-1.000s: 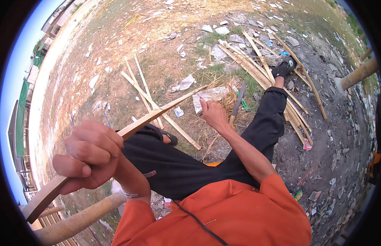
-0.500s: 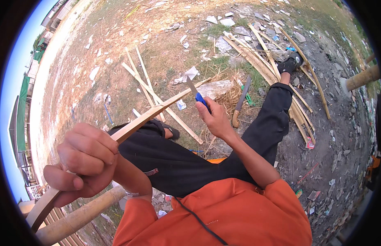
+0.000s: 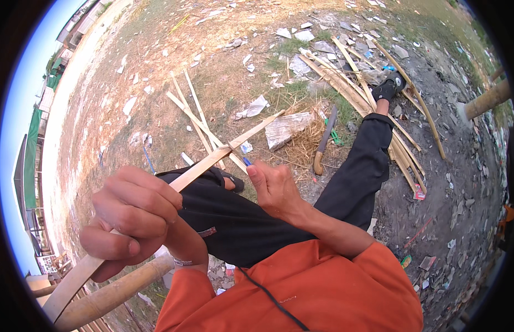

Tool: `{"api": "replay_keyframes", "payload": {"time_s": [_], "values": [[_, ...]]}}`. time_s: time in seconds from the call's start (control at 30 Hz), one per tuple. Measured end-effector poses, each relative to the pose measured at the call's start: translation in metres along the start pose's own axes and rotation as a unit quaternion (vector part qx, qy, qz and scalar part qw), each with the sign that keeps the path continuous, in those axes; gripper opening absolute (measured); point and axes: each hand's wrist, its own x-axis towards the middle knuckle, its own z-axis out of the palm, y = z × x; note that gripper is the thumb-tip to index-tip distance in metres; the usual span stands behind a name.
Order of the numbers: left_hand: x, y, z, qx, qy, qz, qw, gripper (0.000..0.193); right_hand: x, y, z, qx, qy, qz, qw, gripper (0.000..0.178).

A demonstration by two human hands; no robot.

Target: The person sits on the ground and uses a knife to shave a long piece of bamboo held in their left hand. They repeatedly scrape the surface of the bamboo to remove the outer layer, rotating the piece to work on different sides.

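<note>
A long bamboo strip (image 3: 201,170) runs slantwise from the lower left up to a tapered tip near the middle. My left hand (image 3: 132,216) is closed around its nearer part. In my right hand (image 3: 276,188) is a knife with a blue handle (image 3: 246,161), mostly covered by the fingers. The blade seems to meet the strip about midway along, edge-on and hard to see. My legs in dark trousers (image 3: 229,227) are spread beneath the strip.
Crossed bamboo strips (image 3: 196,119) lie ahead on the ground. A big knife with a wooden handle (image 3: 319,157) rests beside a whitish block (image 3: 287,130) and shavings. More strips (image 3: 345,91) are piled by my right foot. A bamboo pole (image 3: 118,290) passes below my left arm.
My right hand and the knife have come back toward me, from near the strip's tip to its middle. My left hand and the strip have shifted slightly right and down.
</note>
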Motion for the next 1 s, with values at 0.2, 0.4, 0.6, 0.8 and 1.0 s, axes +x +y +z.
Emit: {"api": "replay_keyframes", "payload": {"time_s": [0.2,0.4,0.6,0.8,1.0], "values": [[0.005,-0.004,-0.013,-0.003,0.010,0.024,1.000,0.042,0.011,0.005,0.013,-0.036,0.017,-0.018,0.999,0.037],[0.004,-0.001,-0.009,0.001,0.022,0.026,0.999,0.042,0.005,-0.018,0.007,0.037,0.023,0.009,0.999,0.043],[0.003,-0.001,-0.006,0.004,0.014,0.033,0.999,0.041,0.004,-0.010,0.012,0.000,0.020,0.051,0.998,0.046],[0.000,0.003,-0.001,-0.007,0.013,0.031,0.999,0.041,0.000,0.031,0.004,-0.053,-0.009,0.158,0.986,0.049],[0.005,-0.003,-0.006,-0.010,0.003,0.028,1.000,0.040,-0.002,0.019,0.007,0.000,-0.007,0.102,0.995,0.045]]}}
